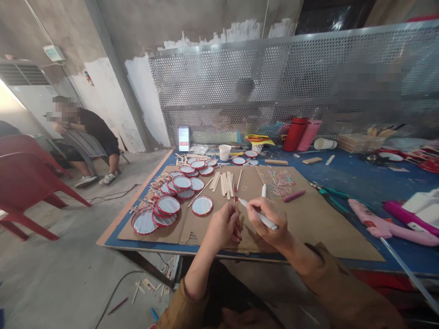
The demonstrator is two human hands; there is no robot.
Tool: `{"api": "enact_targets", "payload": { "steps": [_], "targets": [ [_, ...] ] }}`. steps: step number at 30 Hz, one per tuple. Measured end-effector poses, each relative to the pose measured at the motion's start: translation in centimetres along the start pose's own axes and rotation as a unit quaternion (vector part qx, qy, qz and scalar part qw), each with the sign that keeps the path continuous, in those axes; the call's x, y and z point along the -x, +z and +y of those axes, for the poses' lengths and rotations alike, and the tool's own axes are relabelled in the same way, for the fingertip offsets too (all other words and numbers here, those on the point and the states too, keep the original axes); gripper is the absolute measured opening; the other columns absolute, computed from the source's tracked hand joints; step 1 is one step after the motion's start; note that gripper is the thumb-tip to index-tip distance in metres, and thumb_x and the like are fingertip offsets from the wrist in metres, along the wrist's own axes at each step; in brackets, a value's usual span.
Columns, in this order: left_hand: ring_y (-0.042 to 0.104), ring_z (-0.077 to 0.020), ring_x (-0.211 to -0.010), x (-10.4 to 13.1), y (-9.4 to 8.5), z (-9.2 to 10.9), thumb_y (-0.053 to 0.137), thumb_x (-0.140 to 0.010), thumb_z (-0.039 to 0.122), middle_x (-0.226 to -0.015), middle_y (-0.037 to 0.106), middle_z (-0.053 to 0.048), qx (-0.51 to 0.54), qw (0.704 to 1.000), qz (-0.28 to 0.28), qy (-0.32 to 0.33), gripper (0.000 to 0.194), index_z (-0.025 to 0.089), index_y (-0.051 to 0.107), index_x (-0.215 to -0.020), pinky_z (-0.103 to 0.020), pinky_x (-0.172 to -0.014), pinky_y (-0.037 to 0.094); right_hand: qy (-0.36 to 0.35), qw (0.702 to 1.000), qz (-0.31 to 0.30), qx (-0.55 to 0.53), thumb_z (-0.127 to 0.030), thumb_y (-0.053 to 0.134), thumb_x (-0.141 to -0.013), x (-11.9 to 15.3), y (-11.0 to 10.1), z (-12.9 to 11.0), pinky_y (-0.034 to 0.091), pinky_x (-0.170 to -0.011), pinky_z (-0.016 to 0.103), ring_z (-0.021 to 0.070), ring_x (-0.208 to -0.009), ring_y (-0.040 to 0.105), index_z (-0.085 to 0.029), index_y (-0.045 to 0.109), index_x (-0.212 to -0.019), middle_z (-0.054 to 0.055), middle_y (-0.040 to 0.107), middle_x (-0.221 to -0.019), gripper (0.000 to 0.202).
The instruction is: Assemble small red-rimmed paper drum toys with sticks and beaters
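Note:
My left hand is closed on a thin wooden craft stick, held upright, with dark red colour on its upper part. A white marker is gripped in my right hand, its tip pointing left, close beside the stick. Whether the tip touches the stick I cannot tell. Just above the right fingers shows a short white piece, perhaps a cap. Plain craft sticks lie in a row beyond my left hand. Left of them is a round white disc with a red rim.
Several similar red-rimmed discs are piled on the cardboard's left side. Coloured rubber bands and a dark red marker lie right of centre. Farther right are pliers and a pink glue gun. A person sits at left.

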State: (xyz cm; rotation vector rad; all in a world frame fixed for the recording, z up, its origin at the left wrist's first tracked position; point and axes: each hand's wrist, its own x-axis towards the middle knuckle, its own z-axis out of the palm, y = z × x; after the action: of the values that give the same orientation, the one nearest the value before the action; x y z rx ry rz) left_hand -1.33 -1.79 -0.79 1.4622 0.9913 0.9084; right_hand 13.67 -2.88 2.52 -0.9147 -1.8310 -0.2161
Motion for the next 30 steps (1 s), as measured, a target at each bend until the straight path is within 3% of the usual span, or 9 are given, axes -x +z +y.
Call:
{"api": "enact_targets", "payload": {
  "steps": [11,30],
  "targets": [
    [0.055,-0.0102,-0.038,0.01,0.02,0.36,0.042,-0.085,0.032,-0.056,0.054,0.005,-0.015,1.000,-0.006,-0.002,0.012,0.021,0.040,-0.081,-0.016,-0.032,0.041,0.037,0.999,0.014,-0.014,-0.020,0.056,-0.085,0.01,0.37,0.34,0.050,-0.070,0.027,0.0157,-0.073,0.065,-0.022,0.056,-0.098,0.002,0.067,-0.082,0.013],
    [0.054,-0.0097,-0.038,0.02,-0.06,0.24,0.043,-0.085,0.034,-0.057,0.055,0.004,-0.026,1.000,-0.014,0.003,0.014,0.020,0.042,-0.086,-0.016,-0.033,0.042,0.056,0.998,0.020,-0.019,-0.021,0.056,-0.086,-0.05,0.38,0.44,0.051,-0.070,0.026,0.0161,-0.073,0.067,-0.022,0.057,-0.099,0.002,0.069,-0.082,0.013]
  ]
}}
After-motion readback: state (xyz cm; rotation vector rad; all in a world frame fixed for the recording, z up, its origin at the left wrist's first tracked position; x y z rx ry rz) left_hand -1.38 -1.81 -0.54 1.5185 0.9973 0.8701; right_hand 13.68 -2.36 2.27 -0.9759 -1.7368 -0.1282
